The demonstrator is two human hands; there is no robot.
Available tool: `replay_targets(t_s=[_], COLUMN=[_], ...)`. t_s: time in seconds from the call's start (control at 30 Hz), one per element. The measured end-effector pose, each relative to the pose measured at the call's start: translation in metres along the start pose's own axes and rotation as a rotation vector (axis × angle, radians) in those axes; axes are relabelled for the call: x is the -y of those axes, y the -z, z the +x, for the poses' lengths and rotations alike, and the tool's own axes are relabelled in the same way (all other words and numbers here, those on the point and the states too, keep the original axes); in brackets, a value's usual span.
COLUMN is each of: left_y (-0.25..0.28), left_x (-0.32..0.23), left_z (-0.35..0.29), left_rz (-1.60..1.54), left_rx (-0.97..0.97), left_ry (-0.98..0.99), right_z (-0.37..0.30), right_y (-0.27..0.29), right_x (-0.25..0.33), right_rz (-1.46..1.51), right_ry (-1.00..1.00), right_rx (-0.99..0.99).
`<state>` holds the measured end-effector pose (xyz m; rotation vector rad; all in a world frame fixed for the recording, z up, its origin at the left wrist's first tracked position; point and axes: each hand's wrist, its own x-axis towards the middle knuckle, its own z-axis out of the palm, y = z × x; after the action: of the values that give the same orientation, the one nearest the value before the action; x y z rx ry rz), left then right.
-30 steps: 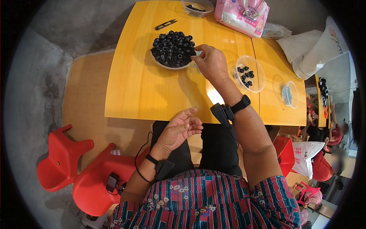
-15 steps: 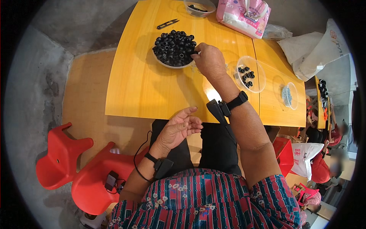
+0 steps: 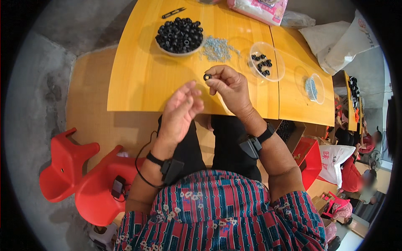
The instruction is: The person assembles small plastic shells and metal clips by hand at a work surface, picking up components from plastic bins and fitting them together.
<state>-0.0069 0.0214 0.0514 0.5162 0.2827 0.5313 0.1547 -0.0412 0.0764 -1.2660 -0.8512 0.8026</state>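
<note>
Between the thumb and fingers of my right hand point(image 3: 231, 88) I pinch a small black ring-shaped part point(image 3: 207, 77), its hole showing. My left hand point(image 3: 180, 111) is just left of it, palm turned inward, fingers apart and a little blurred, with nothing in it. Beyond both hands stands a white bowl point(image 3: 184, 53) heaped with similar black parts point(image 3: 180, 35). Small silvery-blue metal pieces point(image 3: 218, 49) lie scattered on the yellow table beside that bowl. Right of my right hand, a clear round tub point(image 3: 277, 75) holds several black parts.
A smaller clear cup point(image 3: 321, 93) with bluish pieces stands farther right. Black thread snips point(image 3: 173, 13) lie at the far left of the table point(image 3: 138, 83). A pink package point(image 3: 261, 9) and white sack point(image 3: 335, 37) are at the back. Red chairs point(image 3: 100, 188) stand at left.
My right hand has drawn back from the bowl toward me with a black part in its fingers. My left hand has risen from my lap to the table's near edge.
</note>
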Motion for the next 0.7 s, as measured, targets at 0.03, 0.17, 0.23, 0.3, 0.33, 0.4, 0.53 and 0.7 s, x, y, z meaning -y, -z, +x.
replay_targets(t_s=[0.03,0.17,0.23,0.3,0.33,0.4,0.53,0.7], left_y=[-0.008,-0.011,-0.013,-0.015,-0.015,-0.018,-0.024,-0.027], left_x=[-0.007,-0.001,0.005,0.011,0.013,0.017,0.021,0.027], left_z=[0.002,0.012,0.009,0.008,0.007,0.006,0.002,-0.005], left_rz=[0.077,0.248,0.24,0.232,0.223,0.216,0.294,0.331], left_rx=[-0.024,-0.02,-0.041,-0.054,-0.029,0.001,0.038,0.017], left_ry=[-0.031,-0.037,-0.03,-0.016,-0.02,-0.02,-0.02,-0.034], right_z=[-0.011,-0.032,-0.04,-0.047,-0.05,-0.055,-0.061,-0.068], right_y=[-0.007,-0.01,-0.011,-0.008,-0.008,-0.005,0.0,0.001], right_x=[0.002,0.002,0.001,-0.006,-0.006,-0.007,-0.006,-0.002], right_rz=[-0.076,-0.286,-0.231,-0.201,-0.199,-0.155,-0.21,-0.315], right_ry=[0.032,0.163,0.128,0.157,0.158,0.149,0.19,0.276], right_rx=[0.017,-0.055,-0.077,-0.117,-0.122,-0.176,-0.193,-0.196])
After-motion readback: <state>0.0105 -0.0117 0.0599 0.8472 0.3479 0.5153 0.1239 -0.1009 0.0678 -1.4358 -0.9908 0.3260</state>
